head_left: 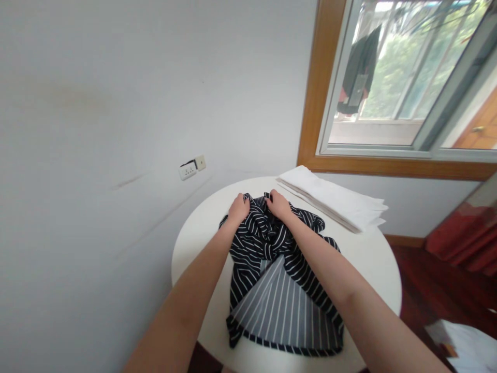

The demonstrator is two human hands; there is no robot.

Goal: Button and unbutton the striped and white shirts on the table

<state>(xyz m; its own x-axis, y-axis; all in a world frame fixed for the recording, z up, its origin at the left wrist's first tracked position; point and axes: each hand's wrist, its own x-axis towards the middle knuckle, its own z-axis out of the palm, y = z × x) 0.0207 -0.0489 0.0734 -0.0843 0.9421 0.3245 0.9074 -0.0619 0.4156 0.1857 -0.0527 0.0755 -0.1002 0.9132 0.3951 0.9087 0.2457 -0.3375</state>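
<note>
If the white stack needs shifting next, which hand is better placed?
Probably the right hand: it grips the striped garment on the side nearer the white stack. The left hand also grips the garment, but farther away.

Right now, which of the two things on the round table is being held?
The dark striped garment: the left hand and right hand both grip its bunched far end. The plain white folded stack, beyond it to the right, lies untouched.
</note>
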